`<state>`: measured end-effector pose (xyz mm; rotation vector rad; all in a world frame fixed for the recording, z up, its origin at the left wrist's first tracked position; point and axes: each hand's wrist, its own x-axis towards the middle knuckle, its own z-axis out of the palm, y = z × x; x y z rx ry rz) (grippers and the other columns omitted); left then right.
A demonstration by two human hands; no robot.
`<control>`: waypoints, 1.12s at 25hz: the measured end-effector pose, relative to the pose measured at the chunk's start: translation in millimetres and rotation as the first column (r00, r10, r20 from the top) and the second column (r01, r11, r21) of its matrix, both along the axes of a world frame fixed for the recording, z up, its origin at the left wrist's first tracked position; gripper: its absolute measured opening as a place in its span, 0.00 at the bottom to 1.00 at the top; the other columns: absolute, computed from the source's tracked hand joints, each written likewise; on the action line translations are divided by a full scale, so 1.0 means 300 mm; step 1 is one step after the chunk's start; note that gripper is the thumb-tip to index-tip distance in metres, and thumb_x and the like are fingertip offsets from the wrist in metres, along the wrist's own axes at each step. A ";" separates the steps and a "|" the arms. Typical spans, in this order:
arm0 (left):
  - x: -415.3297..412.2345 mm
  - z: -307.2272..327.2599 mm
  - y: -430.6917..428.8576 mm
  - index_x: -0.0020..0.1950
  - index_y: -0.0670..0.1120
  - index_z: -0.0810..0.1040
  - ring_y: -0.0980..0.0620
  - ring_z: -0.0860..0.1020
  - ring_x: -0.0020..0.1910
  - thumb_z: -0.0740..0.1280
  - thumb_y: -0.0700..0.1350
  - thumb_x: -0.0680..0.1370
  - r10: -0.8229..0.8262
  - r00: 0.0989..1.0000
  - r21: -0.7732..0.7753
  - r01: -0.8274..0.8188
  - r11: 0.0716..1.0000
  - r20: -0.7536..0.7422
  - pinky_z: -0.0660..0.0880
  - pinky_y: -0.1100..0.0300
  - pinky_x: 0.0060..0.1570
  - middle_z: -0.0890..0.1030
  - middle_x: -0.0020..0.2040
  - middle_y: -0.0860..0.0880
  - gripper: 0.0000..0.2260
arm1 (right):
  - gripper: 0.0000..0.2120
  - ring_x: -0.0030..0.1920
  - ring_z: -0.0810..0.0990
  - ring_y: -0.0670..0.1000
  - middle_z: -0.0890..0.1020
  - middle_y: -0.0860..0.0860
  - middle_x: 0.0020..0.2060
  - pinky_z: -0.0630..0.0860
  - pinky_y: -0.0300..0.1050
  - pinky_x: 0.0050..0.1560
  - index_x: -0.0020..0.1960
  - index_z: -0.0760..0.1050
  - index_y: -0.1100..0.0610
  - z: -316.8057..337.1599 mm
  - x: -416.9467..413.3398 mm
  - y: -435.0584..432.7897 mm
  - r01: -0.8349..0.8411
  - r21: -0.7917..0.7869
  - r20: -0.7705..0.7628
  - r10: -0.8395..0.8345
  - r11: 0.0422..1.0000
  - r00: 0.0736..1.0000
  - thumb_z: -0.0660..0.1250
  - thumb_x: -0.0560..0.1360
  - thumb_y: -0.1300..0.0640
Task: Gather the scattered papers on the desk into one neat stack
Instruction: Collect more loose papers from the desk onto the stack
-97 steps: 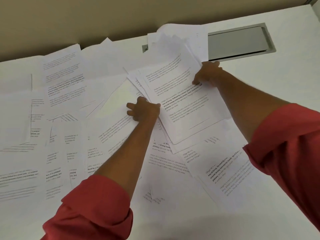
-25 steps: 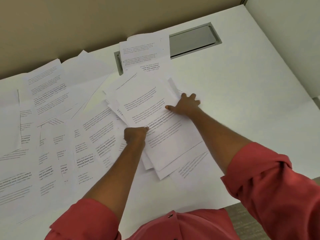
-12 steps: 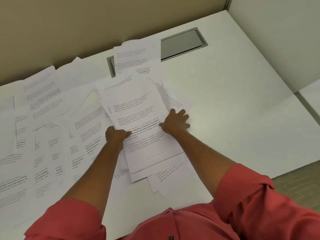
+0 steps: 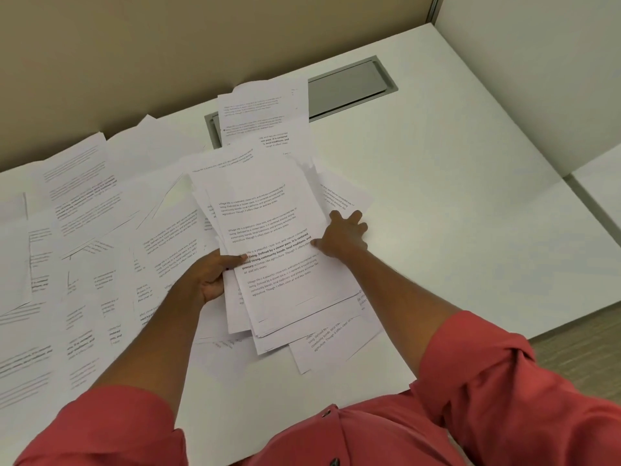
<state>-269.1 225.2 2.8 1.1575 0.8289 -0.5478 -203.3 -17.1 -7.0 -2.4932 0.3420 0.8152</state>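
Closer to me now, the bundle (image 4: 279, 264) has slid down the table (image 4: 453, 196). Head view: my left grip (image 4: 215, 274) pinches its left edge; my right grip (image 4: 342, 235) presses flat, fingers spread, on its right. Remaining loose sheets (image 4: 84, 230) lie leftward, nearest my left grip.

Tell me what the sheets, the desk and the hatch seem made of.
Sheets: thin white printer paper, matte; they bend, overlap and carry black print.
Desk: smooth white top with soft sheen, likely laminate, core hidden.
Hatch: grey flap in a grey frame, satin finish; looks like metal, could be painted plastic.
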 end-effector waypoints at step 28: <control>0.044 0.077 0.309 0.60 0.47 0.81 0.47 0.82 0.54 0.85 0.46 0.50 -0.205 0.950 0.031 0.204 0.978 0.234 0.81 0.50 0.47 0.83 0.57 0.45 0.39 | 0.14 0.45 0.79 0.52 0.81 0.52 0.47 0.78 0.42 0.43 0.51 0.73 0.58 -0.020 -0.070 0.078 0.567 0.670 -0.144 -0.665 0.480 0.733 0.73 0.73 0.53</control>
